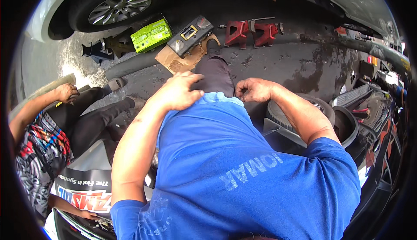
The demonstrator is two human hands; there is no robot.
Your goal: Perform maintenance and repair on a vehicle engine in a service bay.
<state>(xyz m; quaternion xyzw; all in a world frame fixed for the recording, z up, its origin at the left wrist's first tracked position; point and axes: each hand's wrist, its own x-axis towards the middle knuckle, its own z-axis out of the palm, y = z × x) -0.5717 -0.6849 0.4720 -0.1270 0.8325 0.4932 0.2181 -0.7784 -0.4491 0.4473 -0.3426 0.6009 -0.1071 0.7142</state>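
Left fingers [194, 95]: loosely spread, apparently empty, beside shirt hem [220, 99].
Right fingers [244, 85]: curled; hold indeterminable.
Green battery [151, 35]: beyond fingers, untouched; work done or left, unclear.

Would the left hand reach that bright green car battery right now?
Probably not without bending: the left hand is up by the blue shirt, while the green car battery sits low near the car wheel. Nothing covers its top.
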